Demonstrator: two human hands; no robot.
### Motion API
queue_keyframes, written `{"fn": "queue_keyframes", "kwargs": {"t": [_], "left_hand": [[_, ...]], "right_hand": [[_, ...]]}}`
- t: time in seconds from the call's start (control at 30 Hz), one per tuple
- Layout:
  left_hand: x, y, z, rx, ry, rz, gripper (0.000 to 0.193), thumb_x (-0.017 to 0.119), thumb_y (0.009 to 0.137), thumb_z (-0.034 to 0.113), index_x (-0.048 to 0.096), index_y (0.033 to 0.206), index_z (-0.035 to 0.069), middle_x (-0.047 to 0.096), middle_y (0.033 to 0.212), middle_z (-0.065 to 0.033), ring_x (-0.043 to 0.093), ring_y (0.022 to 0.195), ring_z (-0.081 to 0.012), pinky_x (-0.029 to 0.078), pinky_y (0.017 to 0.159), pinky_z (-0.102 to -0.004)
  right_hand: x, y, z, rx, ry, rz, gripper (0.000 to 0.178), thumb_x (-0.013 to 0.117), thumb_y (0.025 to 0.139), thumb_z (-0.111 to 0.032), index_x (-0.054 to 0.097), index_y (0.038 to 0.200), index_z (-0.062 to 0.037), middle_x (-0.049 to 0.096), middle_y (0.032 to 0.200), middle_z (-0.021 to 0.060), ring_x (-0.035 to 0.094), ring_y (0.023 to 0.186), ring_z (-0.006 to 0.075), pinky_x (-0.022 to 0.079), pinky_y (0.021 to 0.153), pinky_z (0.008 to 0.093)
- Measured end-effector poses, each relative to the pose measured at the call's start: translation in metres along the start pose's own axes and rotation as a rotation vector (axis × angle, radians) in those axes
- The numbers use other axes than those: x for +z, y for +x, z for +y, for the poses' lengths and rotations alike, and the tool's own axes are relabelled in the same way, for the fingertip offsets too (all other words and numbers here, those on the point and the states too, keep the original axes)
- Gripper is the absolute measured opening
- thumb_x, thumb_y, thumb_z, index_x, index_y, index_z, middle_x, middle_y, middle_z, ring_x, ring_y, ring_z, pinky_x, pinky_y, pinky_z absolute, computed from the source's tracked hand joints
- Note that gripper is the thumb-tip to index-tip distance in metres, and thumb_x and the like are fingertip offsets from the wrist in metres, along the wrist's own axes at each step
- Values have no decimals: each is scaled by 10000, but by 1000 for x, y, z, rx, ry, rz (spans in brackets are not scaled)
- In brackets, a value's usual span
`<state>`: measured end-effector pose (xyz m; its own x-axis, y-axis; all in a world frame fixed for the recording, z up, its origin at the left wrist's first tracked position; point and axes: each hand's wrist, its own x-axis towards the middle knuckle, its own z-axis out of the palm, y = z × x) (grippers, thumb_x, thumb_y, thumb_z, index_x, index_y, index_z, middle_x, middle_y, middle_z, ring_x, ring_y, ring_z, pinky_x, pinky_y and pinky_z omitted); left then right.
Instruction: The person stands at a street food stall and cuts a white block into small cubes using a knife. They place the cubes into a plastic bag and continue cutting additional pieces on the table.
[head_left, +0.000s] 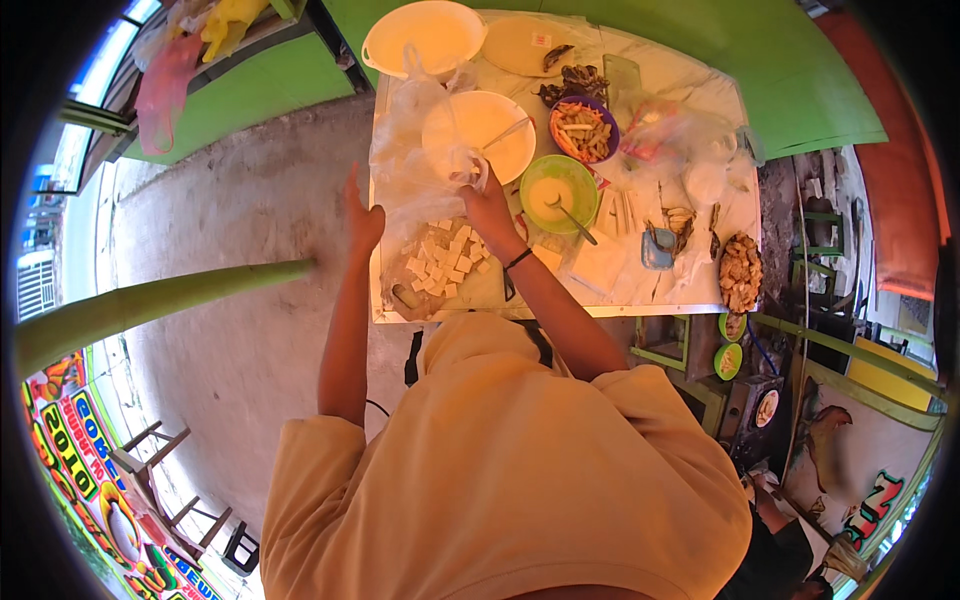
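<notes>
A clear plastic bag [405, 140] stands loosely over the table's left side, partly in front of a large white bowl [515, 165]. My right hand [488, 210] has its fingers closed on the bag's edge beside that bowl. My left hand [364, 218] is at the bag's left side, thumb and fingers apart, holding nothing that I can see. Several pale, tofu-like cut pieces [445, 258] lie in a heap below the bag, between my forearms. Right of my right hand is a green bowl [535, 210] of pale batter with a spoon [575, 220] in it.
On the table [690, 285] are a white basin [425, 20], a purple bowl [614, 135] of orange and pale strips, a blue container [657, 250] and a brown heap of food [740, 272]. A green pole [170, 295] crosses the left. Another person [775, 555] is at lower right.
</notes>
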<state>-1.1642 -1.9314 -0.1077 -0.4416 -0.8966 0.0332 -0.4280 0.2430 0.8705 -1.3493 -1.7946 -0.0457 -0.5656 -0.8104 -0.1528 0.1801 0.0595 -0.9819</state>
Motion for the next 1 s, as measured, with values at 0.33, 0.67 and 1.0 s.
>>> {"fn": "queue_keyframes", "kwargs": {"t": [0.33, 0.67, 1.0], "left_hand": [[-25, 41, 75, -282, -28, -53, 859, 681, 750, 148, 205, 1466, 157, 466, 1323, -204, 511, 1155, -276, 443, 919, -374], [-23, 73, 8, -551, -299, -149, 524, 550, 901, 295, 412, 1379, 129, 551, 1257, -117, 576, 1025, -256, 463, 861, -347], [41, 86, -79, -531, -399, -346, 552, 567, 891, 399, 424, 1370, 165, 556, 1246, -69, 579, 997, -204, 453, 801, -273]], "right_hand": [[36, -30, -24, -112, -219, -224, 362, 672, 852, -240, 618, 1157, -52, 648, 902, 58, 595, 792, 142, 476, 752, 291], [41, -1, -43, -232, 33, -63, 295, 589, 915, -125, 601, 1182, -1, 652, 898, 67, 630, 800, 116, 518, 746, 265], [-9, -106, 6, -112, -363, 379, 240, 598, 901, -94, 609, 1134, -36, 660, 836, 47, 621, 802, 88, 507, 701, 246]]}}
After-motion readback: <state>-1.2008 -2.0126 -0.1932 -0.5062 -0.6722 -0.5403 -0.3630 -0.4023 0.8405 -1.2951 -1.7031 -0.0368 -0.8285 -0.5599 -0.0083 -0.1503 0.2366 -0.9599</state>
